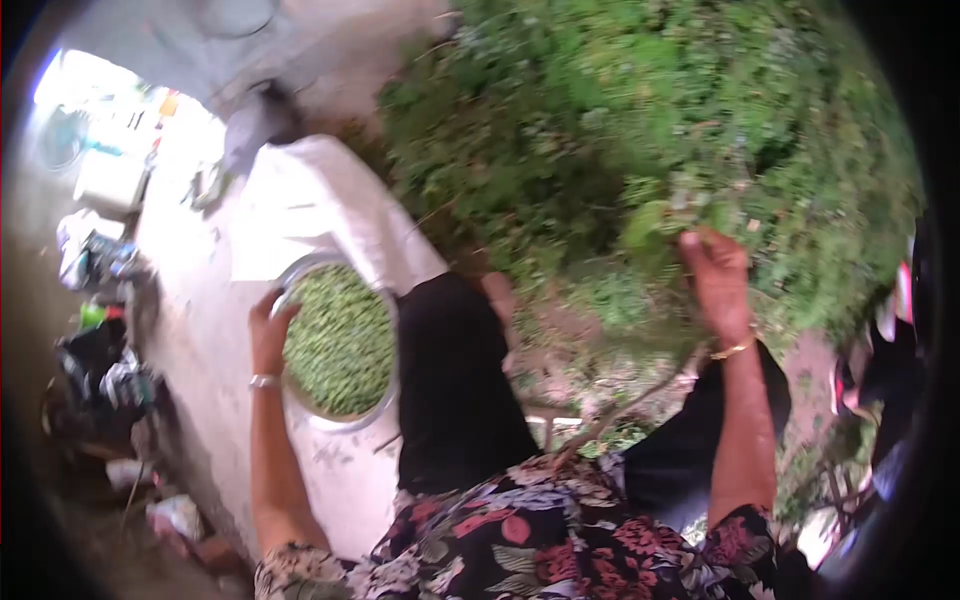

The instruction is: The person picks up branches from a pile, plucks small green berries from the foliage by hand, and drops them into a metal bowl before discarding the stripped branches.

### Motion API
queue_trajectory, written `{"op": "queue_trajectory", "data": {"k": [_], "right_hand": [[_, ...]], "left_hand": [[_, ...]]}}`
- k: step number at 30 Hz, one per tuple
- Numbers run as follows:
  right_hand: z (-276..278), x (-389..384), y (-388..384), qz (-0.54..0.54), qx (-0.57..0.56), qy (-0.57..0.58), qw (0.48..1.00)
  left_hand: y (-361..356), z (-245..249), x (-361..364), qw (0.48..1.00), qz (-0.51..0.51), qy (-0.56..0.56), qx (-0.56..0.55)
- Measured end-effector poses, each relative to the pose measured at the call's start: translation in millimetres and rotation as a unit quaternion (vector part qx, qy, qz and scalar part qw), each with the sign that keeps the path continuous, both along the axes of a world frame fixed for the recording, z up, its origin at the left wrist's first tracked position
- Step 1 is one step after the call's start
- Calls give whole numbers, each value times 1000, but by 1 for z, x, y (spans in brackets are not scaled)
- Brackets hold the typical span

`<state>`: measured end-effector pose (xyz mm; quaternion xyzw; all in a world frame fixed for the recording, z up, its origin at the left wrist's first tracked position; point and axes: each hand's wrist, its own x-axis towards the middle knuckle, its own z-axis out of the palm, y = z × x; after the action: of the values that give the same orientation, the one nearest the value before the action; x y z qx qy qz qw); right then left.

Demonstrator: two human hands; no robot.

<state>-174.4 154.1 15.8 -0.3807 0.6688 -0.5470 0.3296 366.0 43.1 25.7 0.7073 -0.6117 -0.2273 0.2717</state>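
On the left, a round metal bowl (345,424) is filled with small green pods (340,345). My left hand (268,335) is at the bowl's left rim, thumb over the inner side and fingers curled at the edge. To the right, my right hand (718,280) is raised with fingers closed around a leafy green plant (650,228); motion blurs its leaves. Just beyond that hand rises a large heap of cut green plants (600,130). A bare brown stalk (630,405) slants across between my knees.
A white sheet or sack (320,190) lies beyond the bowl on the concrete floor (190,300). Bags and assorted items (105,350) line the far left. Loose leaves litter the ground (560,350) before my knees. Someone's dark-clothed leg (890,375) shows at the right edge.
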Motion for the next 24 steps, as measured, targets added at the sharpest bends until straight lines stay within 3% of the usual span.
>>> {"op": "queue_trajectory", "data": {"k": [1,2,4,6,8,9,10,11,13,16,20,22,24], "right_hand": [[-3,-3,3,38,-36,-13,999],[-2,-3,2,48,-44,-30,997],[-1,-5,2,43,-52,-16,998],[0,-4,-1,52,-59,70,994],[-13,-4,-3,35,-69,132,988],[-17,-4,-3,26,-77,189,979],[-14,-1,-2,22,-77,192,978],[-10,1,-1,14,-77,238,968],[-11,1,-2,-1,-93,292,952],[-8,-6,0,23,-82,359,930],[-6,-14,5,70,-61,408,908],[-9,-12,6,71,-74,503,858],[-15,-10,7,78,-71,525,845]], "left_hand": [[-5,-31,44,986,-28,-163,32],[2,-20,30,945,-12,-313,95],[6,-12,-4,940,112,-302,109],[-15,-36,5,937,32,-347,6],[-36,-23,-45,957,-64,-252,-128],[-47,-15,-80,973,-116,-111,-166],[-49,1,-132,984,-100,-43,-140],[-47,11,-178,970,-163,17,-182],[-24,44,-268,943,-248,213,-57],[-12,51,-348,856,-444,238,-115],[-14,47,-398,815,-522,220,-124],[-15,41,-404,785,-558,73,-258],[-16,27,-404,782,-565,80,-251]]}}
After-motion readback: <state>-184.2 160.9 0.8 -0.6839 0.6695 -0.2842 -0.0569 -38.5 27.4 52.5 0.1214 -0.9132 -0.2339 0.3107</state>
